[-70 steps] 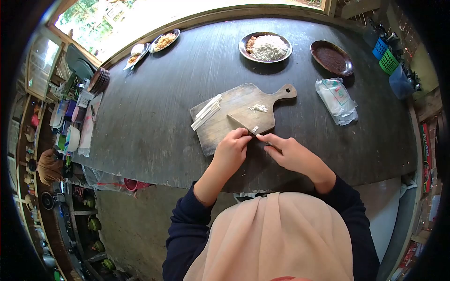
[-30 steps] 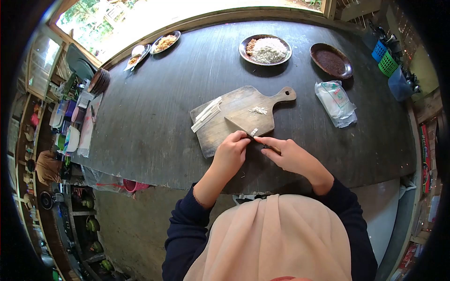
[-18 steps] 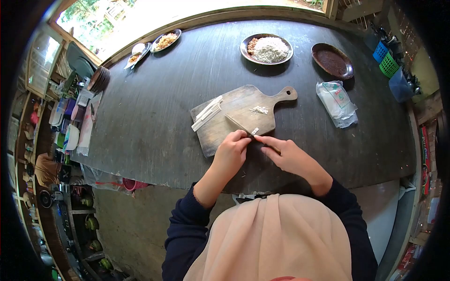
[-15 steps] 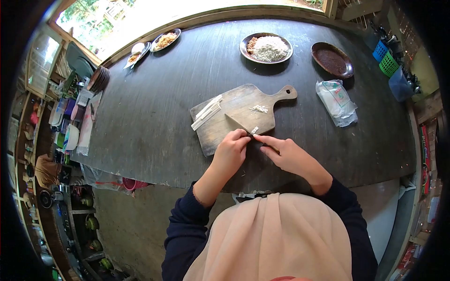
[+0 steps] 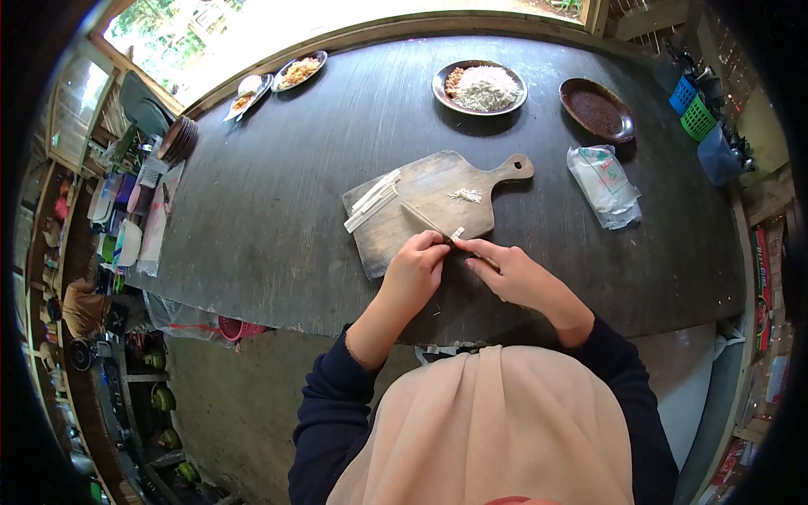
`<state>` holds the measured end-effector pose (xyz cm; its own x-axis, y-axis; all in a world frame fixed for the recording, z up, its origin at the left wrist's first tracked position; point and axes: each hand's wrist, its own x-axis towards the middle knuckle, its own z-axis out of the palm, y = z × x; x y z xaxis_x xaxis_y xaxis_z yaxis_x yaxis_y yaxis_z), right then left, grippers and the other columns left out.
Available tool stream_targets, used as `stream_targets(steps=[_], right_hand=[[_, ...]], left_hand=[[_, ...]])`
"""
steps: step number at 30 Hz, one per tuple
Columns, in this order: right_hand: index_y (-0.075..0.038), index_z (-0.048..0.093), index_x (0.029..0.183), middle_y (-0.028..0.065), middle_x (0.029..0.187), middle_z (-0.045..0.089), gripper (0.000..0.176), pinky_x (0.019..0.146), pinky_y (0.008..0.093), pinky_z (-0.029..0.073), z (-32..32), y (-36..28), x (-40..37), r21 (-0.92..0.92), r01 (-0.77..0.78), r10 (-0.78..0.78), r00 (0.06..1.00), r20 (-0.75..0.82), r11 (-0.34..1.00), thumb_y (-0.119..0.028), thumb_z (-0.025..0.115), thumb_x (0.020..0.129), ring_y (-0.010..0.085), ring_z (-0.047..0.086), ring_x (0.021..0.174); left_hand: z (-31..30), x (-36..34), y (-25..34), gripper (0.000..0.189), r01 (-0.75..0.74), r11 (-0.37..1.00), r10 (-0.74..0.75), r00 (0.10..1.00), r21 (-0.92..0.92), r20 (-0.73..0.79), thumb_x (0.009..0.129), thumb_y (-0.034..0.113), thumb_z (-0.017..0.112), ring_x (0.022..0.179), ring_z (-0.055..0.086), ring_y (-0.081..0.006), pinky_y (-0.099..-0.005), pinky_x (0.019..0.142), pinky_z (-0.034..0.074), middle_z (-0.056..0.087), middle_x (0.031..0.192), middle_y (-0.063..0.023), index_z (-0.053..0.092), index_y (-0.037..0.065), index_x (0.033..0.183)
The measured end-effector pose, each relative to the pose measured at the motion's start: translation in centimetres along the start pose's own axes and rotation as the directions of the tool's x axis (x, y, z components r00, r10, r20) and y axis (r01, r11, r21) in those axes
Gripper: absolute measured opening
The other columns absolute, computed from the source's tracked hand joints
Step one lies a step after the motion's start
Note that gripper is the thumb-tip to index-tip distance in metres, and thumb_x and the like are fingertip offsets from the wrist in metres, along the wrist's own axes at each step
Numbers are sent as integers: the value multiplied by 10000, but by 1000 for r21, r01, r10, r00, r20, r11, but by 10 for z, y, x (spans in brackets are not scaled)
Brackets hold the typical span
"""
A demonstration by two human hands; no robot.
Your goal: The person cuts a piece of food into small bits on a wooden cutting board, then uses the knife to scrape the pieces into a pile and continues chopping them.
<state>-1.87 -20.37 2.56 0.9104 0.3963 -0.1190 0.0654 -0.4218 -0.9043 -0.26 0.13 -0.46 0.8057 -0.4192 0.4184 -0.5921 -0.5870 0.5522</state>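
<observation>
Closed on the knife handle, the grip of the right hand is held at frame centre, the blade slanting up-left across the cutting board; a white piece is pinched by the left hand, just right of the blade.

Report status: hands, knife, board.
Right hand shut on knife, blade across cutting board. Left hand pinches white piece at board's near edge. White strips, shred pile either side of blade.
</observation>
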Motion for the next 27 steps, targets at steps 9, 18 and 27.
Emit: stream_targets(steps=[9,18,27], right_hand=[[-183,531,1384,-1,589,498,383,455,248,440,-31,4,20,176,-198,173,974,147,964,-246,523,1006,76,487,483],[-182,449,1433,0,584,524,416,449,232,431,-63,15,24,162,-237,158,907,391,958,-241,485,1022,74,496,464],[-170,457,1433,1,595,532,418,450,227,428,-74,8,18,93,-251,190,887,421,964,-252,483,1024,69,498,465]], left_hand=[[1,2,3,146,18,1000,-17,999,25,-42,784,29,694,876,631,-318,-382,778,517,631,945,-129,685,3,927],[-5,5,6,137,121,962,-132,991,-246,-30,836,9,664,826,656,-253,-337,705,530,635,931,-123,660,3,972],[-3,7,-3,85,105,969,-122,991,-222,-61,846,10,665,783,654,-236,-320,678,532,626,965,-118,635,-3,924]])
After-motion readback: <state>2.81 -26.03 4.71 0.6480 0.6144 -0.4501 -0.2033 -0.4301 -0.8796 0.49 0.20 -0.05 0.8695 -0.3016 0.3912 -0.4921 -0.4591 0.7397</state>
